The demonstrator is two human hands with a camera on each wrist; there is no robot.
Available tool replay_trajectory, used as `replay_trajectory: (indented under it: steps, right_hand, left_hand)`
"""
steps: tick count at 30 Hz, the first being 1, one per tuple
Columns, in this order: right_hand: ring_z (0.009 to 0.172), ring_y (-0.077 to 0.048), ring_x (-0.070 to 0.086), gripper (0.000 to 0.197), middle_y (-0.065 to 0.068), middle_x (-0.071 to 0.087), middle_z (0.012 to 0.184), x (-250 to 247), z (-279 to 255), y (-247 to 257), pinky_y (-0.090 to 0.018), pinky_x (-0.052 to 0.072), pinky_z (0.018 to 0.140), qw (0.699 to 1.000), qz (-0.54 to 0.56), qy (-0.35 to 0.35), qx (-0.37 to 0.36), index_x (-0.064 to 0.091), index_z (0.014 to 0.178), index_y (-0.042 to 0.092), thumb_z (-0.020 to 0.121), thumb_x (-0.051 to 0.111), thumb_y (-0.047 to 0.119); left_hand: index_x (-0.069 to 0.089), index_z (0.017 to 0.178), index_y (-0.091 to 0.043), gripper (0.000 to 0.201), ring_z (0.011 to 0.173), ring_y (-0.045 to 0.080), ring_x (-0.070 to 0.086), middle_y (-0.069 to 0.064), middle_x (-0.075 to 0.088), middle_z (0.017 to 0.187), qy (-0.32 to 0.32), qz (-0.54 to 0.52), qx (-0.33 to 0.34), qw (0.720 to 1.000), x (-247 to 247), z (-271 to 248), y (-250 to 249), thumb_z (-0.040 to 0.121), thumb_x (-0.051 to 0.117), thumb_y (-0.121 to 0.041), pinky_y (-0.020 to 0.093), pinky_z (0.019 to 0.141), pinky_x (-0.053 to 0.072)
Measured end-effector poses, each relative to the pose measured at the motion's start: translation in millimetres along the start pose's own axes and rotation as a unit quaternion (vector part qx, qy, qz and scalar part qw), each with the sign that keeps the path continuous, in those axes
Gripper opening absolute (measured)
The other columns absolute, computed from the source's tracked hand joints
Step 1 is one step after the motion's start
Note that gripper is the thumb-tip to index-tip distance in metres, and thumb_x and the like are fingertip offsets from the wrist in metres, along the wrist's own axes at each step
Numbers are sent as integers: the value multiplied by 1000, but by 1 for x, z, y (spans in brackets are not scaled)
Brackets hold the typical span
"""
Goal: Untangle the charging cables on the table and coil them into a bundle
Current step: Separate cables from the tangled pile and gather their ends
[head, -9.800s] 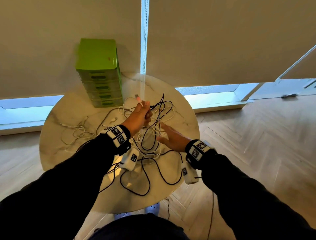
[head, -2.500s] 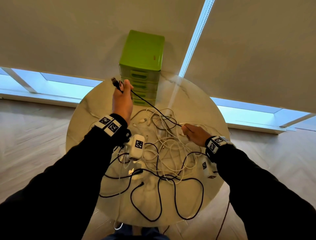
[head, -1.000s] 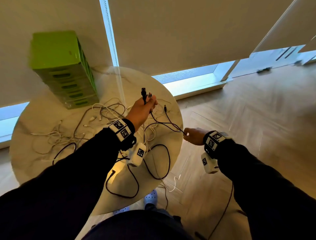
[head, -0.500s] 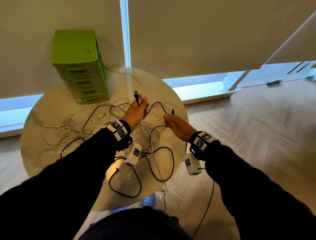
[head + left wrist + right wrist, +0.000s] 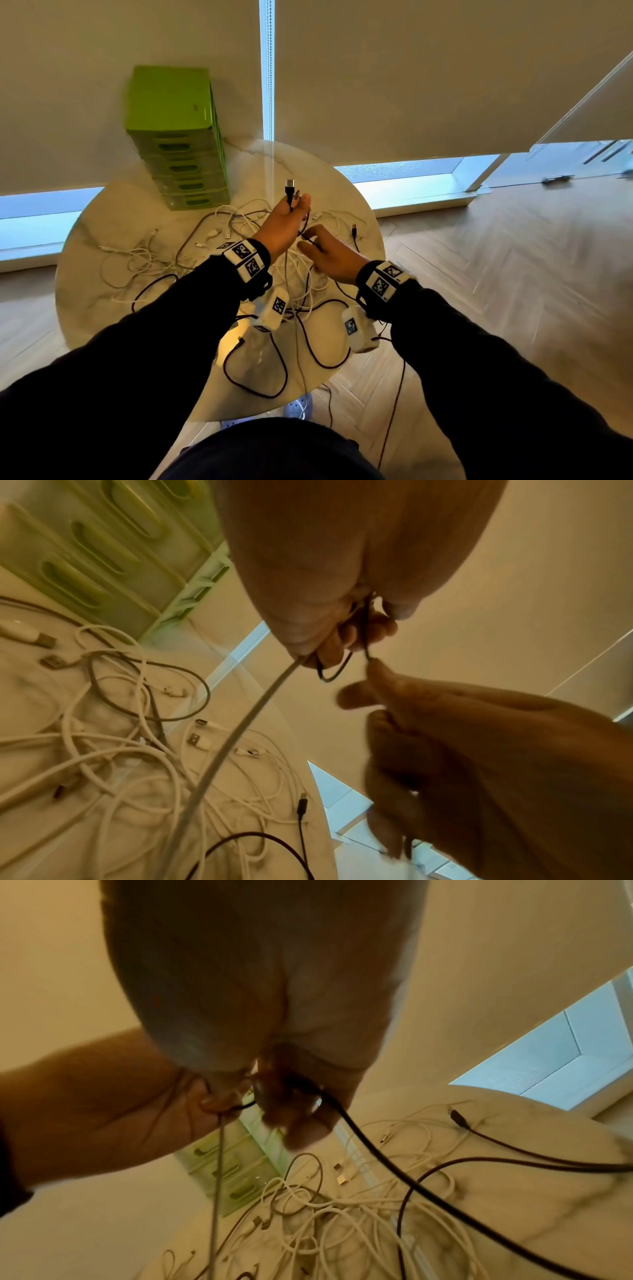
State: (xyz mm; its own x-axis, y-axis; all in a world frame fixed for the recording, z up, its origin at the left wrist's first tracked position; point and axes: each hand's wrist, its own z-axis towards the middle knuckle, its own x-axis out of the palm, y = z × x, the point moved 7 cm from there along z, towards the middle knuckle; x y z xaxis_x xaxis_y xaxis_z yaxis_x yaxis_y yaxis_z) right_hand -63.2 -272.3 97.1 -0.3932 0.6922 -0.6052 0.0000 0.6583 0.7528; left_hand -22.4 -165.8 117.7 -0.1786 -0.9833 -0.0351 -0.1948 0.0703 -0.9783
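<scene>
Black cable (image 5: pixel 290 192) gripped by left hand (image 5: pixel 281 226), pinched by right hand (image 5: pixel 329 255) | round marble table (image 5: pixel 102 219) | wood floor (image 5: pixel 513 274)

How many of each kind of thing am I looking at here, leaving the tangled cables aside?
Round table: 1
Green drawer unit: 1
Hands: 2, left hand and right hand, both holding the black cable
Wrist cameras: 2, left wrist camera and right wrist camera
Total: 6

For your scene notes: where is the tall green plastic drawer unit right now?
In the head view the green plastic drawer unit stands at the round marble table's far left edge, against the wall, beyond the white cables.
</scene>
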Motion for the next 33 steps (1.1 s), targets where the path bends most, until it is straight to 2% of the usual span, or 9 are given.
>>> replay_trajectory:
  steps: [5, 8, 14, 16, 19, 21, 25, 30, 33]
  right_hand:
    - [68, -7, 48, 25, 10, 54, 75, -42, -8, -12, -25, 39, 65, 991, -48, -106, -66, 50, 93, 16, 107, 38, 33]
    - [56, -6, 45, 28, 7, 50, 65, -51, -15, -35, -27, 43, 63, 995, -50, -71, -49, 53, 89, 15, 107, 39, 31]
    - [56, -13, 50, 28, 0, 55, 63, -75, -26, -58, -37, 51, 63, 981, 14, -191, -20, 51, 85, 19, 106, 36, 30]
    - [65, -17, 61, 28, 2, 66, 68, -77, -23, -66, -40, 55, 73, 989, -34, -142, 36, 56, 85, 20, 104, 38, 29]
    - [104, -26, 63, 29, -14, 69, 114, -49, -29, -81, -40, 48, 98, 955, -198, 126, 182, 64, 111, 6, 101, 50, 29]
    - [129, -25, 48, 69, -12, 48, 146, -34, -37, -82, -37, 38, 107, 929, -197, 201, 239, 43, 143, 8, 92, 64, 47]
    - [147, -14, 25, 106, 4, 24, 162, -7, -27, -28, -29, 25, 114, 983, -21, 161, 87, 14, 157, 26, 77, 81, 47]
    - [109, -14, 66, 41, -3, 73, 114, 30, -27, -9, -29, 46, 103, 967, 0, 241, 80, 71, 106, 14, 100, 50, 48]
    - [67, -12, 70, 52, -2, 67, 62, 31, -37, -29, -21, 51, 71, 947, 64, 279, 143, 55, 68, 11, 106, 37, 41]
  left_hand:
    - [48, 79, -25, 29, 99, 12, 61, 0, 66, 102, 16, 38, 14, 999, -21, 0, 5, 91, 72, -36, 28, 87, 45]
    - [38, 70, -25, 45, 72, 12, 50, -1, 48, 72, 29, 68, 39, 996, -20, 0, 7, 87, 76, -41, 29, 75, 41]
    - [36, 77, -24, 45, 63, 8, 37, -9, 33, 66, 51, 79, 32, 995, -19, 0, 10, 85, 79, -34, 19, 66, 40]
    - [34, 76, -24, 42, 63, 8, 38, -8, 34, 65, 22, 47, 13, 999, -21, 0, 8, 92, 72, -33, 17, 60, 41]
    - [36, 74, -27, 39, 54, 9, 32, -11, 32, 59, 22, -43, -31, 998, -14, -3, 1, 99, 55, -49, 24, 55, 31]
    - [36, 74, -26, 41, 56, 11, 29, -7, 30, 61, 52, -82, -49, 994, -5, -5, -2, 99, 50, -55, 25, 56, 28]
    - [36, 69, -25, 46, 60, 13, 35, -5, 32, 61, 135, -81, -50, 986, 24, -13, -10, 99, 46, -58, 28, 61, 30]
    - [32, 70, -22, 51, 58, 18, 43, -5, 26, 60, 210, -70, -68, 973, 32, -24, -24, 99, 37, -63, 35, 75, 47]
    - [33, 75, -22, 43, 55, 14, 28, -3, 22, 66, 197, -114, -66, 972, 19, -24, -31, 103, 36, -56, 39, 81, 57]
